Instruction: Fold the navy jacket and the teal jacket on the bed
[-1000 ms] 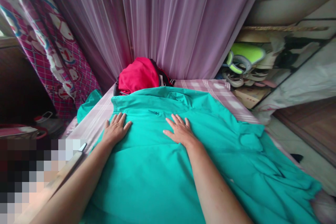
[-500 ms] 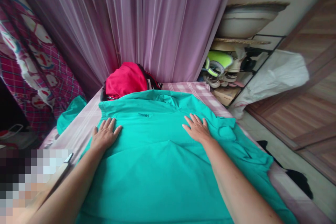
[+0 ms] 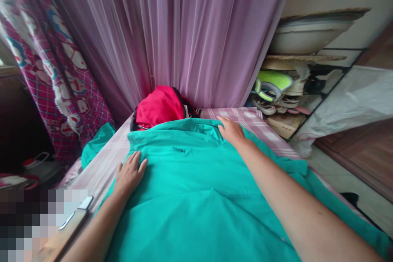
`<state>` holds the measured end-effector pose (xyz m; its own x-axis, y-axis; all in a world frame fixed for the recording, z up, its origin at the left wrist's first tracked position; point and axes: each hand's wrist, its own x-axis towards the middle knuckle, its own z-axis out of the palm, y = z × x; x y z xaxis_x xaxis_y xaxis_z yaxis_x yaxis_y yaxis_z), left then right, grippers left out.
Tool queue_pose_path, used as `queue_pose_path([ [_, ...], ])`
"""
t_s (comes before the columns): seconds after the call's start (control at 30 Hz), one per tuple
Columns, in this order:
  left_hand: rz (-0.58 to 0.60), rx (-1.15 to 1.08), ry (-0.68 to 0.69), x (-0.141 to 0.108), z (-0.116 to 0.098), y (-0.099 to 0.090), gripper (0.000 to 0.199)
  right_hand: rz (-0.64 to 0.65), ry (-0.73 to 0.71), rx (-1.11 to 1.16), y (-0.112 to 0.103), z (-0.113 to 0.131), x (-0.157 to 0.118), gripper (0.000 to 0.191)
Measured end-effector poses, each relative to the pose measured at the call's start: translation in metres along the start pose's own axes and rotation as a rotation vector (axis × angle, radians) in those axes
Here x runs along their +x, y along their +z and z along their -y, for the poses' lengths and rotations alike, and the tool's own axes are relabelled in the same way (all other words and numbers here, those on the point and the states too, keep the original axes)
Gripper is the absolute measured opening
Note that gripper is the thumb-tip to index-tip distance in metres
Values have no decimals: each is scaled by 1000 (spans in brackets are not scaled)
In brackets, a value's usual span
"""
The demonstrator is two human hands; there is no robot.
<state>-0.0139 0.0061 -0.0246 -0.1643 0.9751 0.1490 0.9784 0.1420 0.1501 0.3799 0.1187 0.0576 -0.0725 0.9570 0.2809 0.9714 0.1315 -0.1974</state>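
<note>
A teal jacket (image 3: 196,184) lies spread out over a pink-and-white checked cloth, with a small dark mark near its far end. My left hand (image 3: 130,172) rests flat on the jacket's left side, fingers extended. At the far edge, my right hand (image 3: 232,132) has its fingers bent over the jacket's border, where the fabric is rumpled; part of the fingertips is hidden. A bundle of red clothing (image 3: 159,106) sits just beyond that edge.
Purple curtains (image 3: 196,37) hang behind the checked cloth (image 3: 245,115). To the right, a rack holds shoes (image 3: 267,107), a lime-green visor (image 3: 276,82) and a large pale basin (image 3: 310,35). A white plastic bag (image 3: 353,98) hangs beside it. Teal fabric (image 3: 96,145) lies at left.
My right hand has moved forward from lying flat on the jacket to its far edge, fingers now bent. My left hand stays flat on the cloth. The view has shifted slightly.
</note>
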Motion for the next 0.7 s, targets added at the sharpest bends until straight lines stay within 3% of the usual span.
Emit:
queue_pose_path([
  [0.1, -169, -9, 8, 17, 6, -16, 58, 46, -24, 4, 11, 24, 35, 57],
  [0.2, -268, 66, 103, 46, 6, -40, 55, 152, 13, -44, 18, 34, 53, 43],
  [0.3, -184, 160, 164, 78, 4, -60, 52, 176, 34, -74, 12, 35, 55, 34],
  [0.4, -50, 235, 209, 95, 6, -74, 40, 108, 43, -78, -6, 33, 49, 38],
  [0.53, -93, 275, 257, 82, 14, -87, 31, -21, 50, -24, -41, 30, 26, 35],
  [0.7, -98, 192, 381, 31, 33, -91, 29, -49, 13, 64, -81, 17, -34, 28],
])
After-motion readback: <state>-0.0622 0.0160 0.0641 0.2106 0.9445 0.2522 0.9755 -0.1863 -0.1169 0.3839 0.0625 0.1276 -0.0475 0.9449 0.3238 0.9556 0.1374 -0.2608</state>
